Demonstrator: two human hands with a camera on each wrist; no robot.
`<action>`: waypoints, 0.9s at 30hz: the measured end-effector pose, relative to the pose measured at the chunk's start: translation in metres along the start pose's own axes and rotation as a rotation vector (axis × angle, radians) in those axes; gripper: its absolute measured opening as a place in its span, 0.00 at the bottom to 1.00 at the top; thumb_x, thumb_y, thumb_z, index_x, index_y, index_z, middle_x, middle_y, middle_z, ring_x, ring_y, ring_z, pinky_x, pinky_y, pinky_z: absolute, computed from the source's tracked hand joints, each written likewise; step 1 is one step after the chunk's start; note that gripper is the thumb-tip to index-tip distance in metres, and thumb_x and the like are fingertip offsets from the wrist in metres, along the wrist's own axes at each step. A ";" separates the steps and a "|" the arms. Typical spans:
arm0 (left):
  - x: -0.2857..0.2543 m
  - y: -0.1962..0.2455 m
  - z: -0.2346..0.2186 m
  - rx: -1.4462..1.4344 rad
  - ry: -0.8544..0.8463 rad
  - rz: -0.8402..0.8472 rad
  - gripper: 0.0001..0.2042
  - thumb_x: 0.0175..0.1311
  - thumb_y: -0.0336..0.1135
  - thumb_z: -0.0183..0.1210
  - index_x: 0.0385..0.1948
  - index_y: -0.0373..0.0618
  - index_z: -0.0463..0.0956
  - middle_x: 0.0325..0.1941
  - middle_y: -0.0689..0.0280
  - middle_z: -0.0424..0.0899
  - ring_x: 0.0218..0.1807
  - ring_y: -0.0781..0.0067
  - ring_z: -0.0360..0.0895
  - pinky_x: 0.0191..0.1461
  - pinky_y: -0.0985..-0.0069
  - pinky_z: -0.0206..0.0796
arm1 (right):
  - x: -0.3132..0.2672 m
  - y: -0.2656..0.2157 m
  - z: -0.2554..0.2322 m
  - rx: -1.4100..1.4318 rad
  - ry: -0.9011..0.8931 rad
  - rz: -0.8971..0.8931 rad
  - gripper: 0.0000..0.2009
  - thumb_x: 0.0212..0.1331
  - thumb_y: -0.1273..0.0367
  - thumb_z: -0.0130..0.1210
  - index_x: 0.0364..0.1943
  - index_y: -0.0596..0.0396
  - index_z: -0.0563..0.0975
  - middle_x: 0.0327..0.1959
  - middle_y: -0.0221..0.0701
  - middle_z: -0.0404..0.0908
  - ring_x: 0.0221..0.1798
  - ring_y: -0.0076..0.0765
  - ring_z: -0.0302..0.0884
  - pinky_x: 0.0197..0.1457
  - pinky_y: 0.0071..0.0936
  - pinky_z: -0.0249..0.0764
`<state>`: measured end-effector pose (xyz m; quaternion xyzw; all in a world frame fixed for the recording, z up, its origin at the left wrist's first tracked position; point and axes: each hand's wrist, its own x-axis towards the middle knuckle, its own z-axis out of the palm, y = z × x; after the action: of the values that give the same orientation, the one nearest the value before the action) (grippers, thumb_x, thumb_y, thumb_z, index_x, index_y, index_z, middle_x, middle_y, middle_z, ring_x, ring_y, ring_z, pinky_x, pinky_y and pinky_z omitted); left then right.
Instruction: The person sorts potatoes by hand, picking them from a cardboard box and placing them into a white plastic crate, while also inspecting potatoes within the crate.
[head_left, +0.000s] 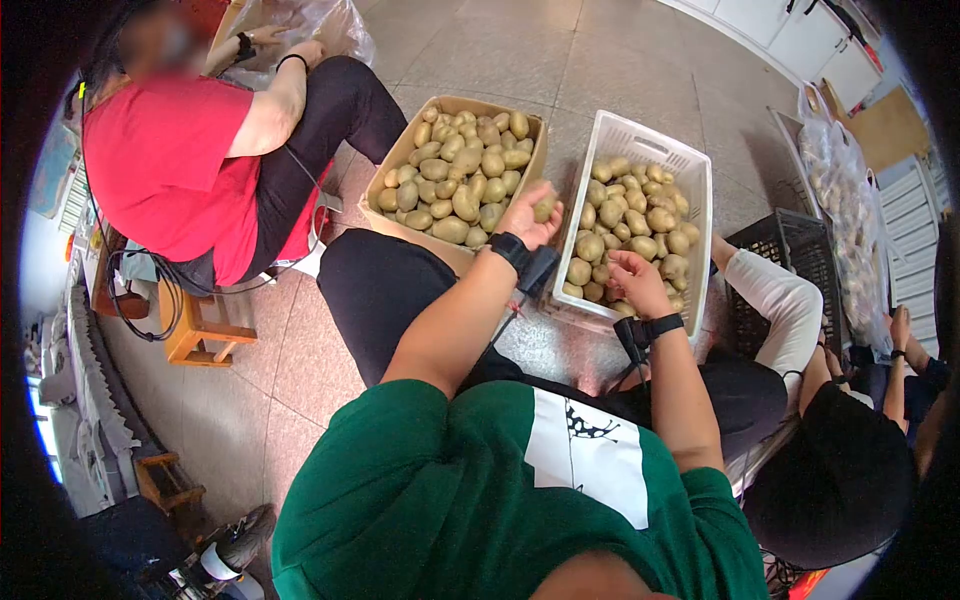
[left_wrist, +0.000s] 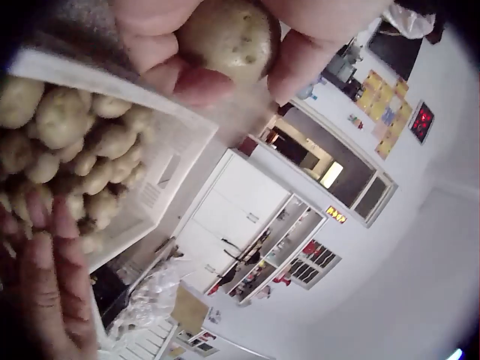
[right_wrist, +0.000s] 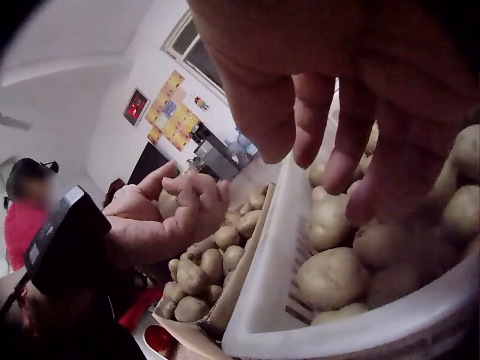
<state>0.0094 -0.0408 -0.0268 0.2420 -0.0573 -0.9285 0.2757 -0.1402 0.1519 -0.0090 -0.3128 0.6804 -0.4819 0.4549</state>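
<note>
My left hand (head_left: 528, 218) holds a potato (head_left: 544, 208) over the right edge of the cardboard box (head_left: 455, 257); in the left wrist view the thumb and fingers curl round that potato (left_wrist: 229, 41). Potatoes fill the box. My right hand (head_left: 642, 284) hovers over the near part of the white plastic crate (head_left: 697, 215), which is also full of potatoes. In the right wrist view its fingers (right_wrist: 352, 150) hang loosely down above the crate's potatoes (right_wrist: 332, 277), holding nothing.
A person in red (head_left: 190, 170) sits at the left, near a wooden stool (head_left: 205, 330) and cables. Right of the white crate are a black crate (head_left: 790, 260), another person's pale-trousered leg (head_left: 785, 290) and a clear bag (head_left: 850, 220) of things. White cabinets (head_left: 790, 35) stand behind.
</note>
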 end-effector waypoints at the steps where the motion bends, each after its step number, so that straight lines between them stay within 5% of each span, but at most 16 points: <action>1: 0.001 0.011 -0.003 -0.059 -0.024 0.082 0.13 0.54 0.31 0.57 0.40 0.41 0.67 0.40 0.62 0.70 0.34 0.69 0.71 0.32 0.78 0.66 | 0.001 0.001 0.000 -0.031 0.000 -0.003 0.15 0.52 0.68 0.53 0.44 0.59 0.71 0.33 0.27 0.75 0.29 0.21 0.74 0.25 0.17 0.69; 5: 0.000 0.063 -0.018 -0.175 -0.006 0.221 0.18 0.52 0.27 0.56 0.45 0.51 0.62 0.43 0.64 0.66 0.36 0.64 0.67 0.33 0.75 0.67 | 0.006 0.009 -0.003 -0.075 -0.012 0.034 0.15 0.52 0.68 0.52 0.43 0.58 0.71 0.34 0.26 0.75 0.29 0.21 0.73 0.25 0.18 0.69; 10: -0.023 0.100 -0.032 -0.036 0.219 0.771 0.26 0.53 0.24 0.53 0.55 0.52 0.55 0.54 0.62 0.59 0.48 0.64 0.61 0.39 0.72 0.67 | 0.003 -0.001 0.005 -0.079 -0.021 0.033 0.14 0.52 0.67 0.52 0.43 0.56 0.71 0.31 0.25 0.74 0.28 0.19 0.71 0.26 0.18 0.68; 14: -0.022 0.121 -0.064 -0.041 0.414 0.792 0.25 0.54 0.24 0.51 0.55 0.52 0.56 0.56 0.63 0.58 0.50 0.65 0.60 0.43 0.72 0.67 | 0.005 -0.003 0.010 -0.144 -0.058 0.056 0.11 0.54 0.68 0.51 0.41 0.55 0.70 0.27 0.21 0.71 0.26 0.18 0.68 0.25 0.16 0.67; 16: 0.017 0.137 -0.131 0.451 0.399 0.959 0.23 0.56 0.25 0.48 0.55 0.52 0.57 0.56 0.62 0.58 0.52 0.66 0.60 0.46 0.72 0.66 | 0.003 -0.006 0.013 -0.114 -0.048 0.055 0.11 0.53 0.67 0.52 0.40 0.55 0.71 0.26 0.21 0.71 0.26 0.17 0.67 0.25 0.16 0.66; 18: 0.038 0.146 -0.165 0.633 0.396 1.049 0.21 0.57 0.26 0.46 0.55 0.50 0.58 0.57 0.62 0.58 0.52 0.66 0.60 0.47 0.71 0.66 | 0.002 -0.006 0.012 -0.085 -0.034 0.054 0.12 0.52 0.67 0.53 0.39 0.55 0.71 0.26 0.22 0.71 0.26 0.16 0.67 0.25 0.15 0.64; 20: 0.029 0.141 -0.142 0.654 0.396 1.080 0.21 0.58 0.26 0.46 0.55 0.50 0.58 0.58 0.62 0.58 0.52 0.66 0.60 0.47 0.71 0.66 | 0.003 -0.004 0.010 -0.074 -0.056 0.065 0.12 0.52 0.66 0.53 0.38 0.55 0.71 0.25 0.22 0.71 0.25 0.16 0.66 0.25 0.15 0.65; 22: -0.020 0.124 -0.056 0.012 0.552 0.886 0.20 0.57 0.25 0.46 0.54 0.44 0.60 0.58 0.60 0.59 0.52 0.65 0.61 0.49 0.69 0.64 | 0.003 -0.003 0.008 -0.082 -0.046 0.064 0.12 0.52 0.66 0.54 0.39 0.56 0.71 0.26 0.22 0.71 0.25 0.17 0.67 0.26 0.16 0.65; 25: -0.022 0.118 -0.048 0.263 0.512 0.918 0.20 0.55 0.25 0.47 0.53 0.38 0.62 0.57 0.58 0.61 0.55 0.64 0.61 0.54 0.70 0.59 | 0.008 0.010 0.006 -0.118 -0.026 0.034 0.13 0.51 0.66 0.54 0.40 0.57 0.72 0.27 0.23 0.72 0.25 0.18 0.68 0.26 0.17 0.66; 27: 0.012 0.131 -0.092 0.474 0.540 0.942 0.20 0.55 0.25 0.47 0.53 0.36 0.61 0.57 0.58 0.62 0.56 0.65 0.60 0.56 0.72 0.56 | 0.010 0.014 0.004 -0.146 -0.011 0.007 0.14 0.51 0.66 0.54 0.40 0.57 0.72 0.27 0.23 0.72 0.25 0.19 0.68 0.26 0.17 0.67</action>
<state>0.1087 -0.1551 -0.0811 0.4732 -0.2921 -0.5737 0.6014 -0.1399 0.1468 -0.0260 -0.3455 0.7125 -0.4277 0.4359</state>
